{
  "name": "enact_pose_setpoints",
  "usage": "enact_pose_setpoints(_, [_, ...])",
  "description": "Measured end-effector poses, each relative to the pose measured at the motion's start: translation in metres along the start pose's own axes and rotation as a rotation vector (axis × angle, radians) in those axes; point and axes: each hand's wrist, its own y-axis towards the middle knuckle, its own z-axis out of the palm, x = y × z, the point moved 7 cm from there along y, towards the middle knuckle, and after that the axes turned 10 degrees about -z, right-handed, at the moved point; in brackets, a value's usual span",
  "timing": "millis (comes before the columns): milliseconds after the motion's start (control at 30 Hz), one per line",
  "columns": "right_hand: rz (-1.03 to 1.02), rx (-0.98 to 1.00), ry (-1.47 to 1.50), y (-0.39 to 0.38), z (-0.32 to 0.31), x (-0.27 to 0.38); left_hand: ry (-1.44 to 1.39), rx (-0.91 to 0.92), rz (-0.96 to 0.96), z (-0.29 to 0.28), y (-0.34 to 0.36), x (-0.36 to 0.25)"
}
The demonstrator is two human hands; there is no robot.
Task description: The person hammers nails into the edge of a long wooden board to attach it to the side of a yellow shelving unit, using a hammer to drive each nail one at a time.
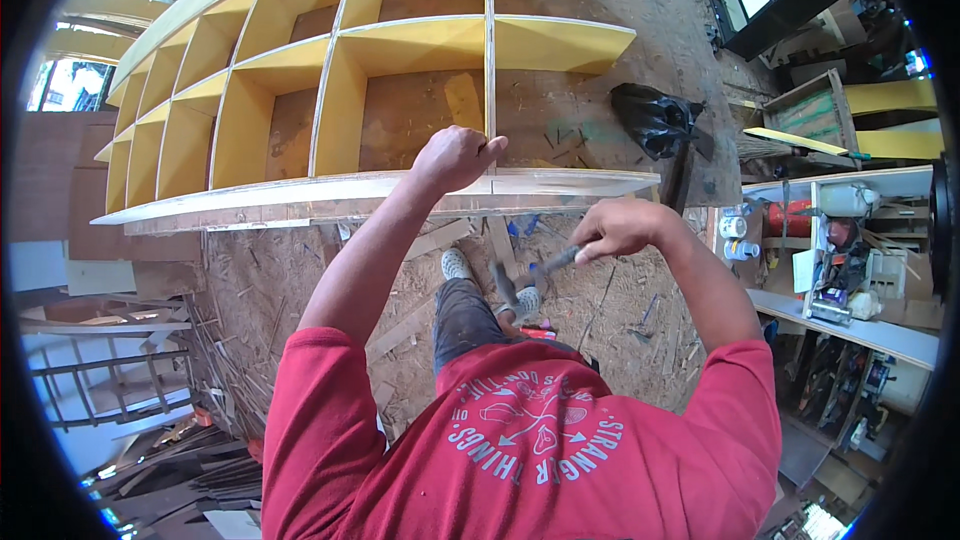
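Observation:
A long curved wooden frame [330, 100], divided into yellow compartments, lies on a wooden worktable. Over its near edge strip [380, 188], beside an upright divider, my left hand [458, 155] is closed with the thumb toward the divider. Whatever its fingers pinch is hidden. My right hand [622, 228] grips a hammer [545, 268] by the handle, just off the near side of the frame. The hammer's dark head points left, over the floor, apart from the wood.
A black plastic bag [655, 120] lies on the worktable [670, 30] at the right, with several nails scattered left of it. Shelves [850, 325] with bottles and tools stand at the right. Wood scraps and shavings cover the floor [620, 340]. Wood offcuts [160, 475] are piled lower left.

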Motion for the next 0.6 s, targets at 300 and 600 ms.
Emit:
enact_pose_setpoints(300, [0.111, 0.097, 0.015, 0.000, -0.004, 0.012, -0.017, 0.005, -0.019, -0.001, 0.001, 0.002])
enact_pose_setpoints(600, [-0.005, -0.167, 0.211, -0.022, 0.011, 0.013, -0.158, -0.017, -0.131, 0.002, 0.006, 0.009])
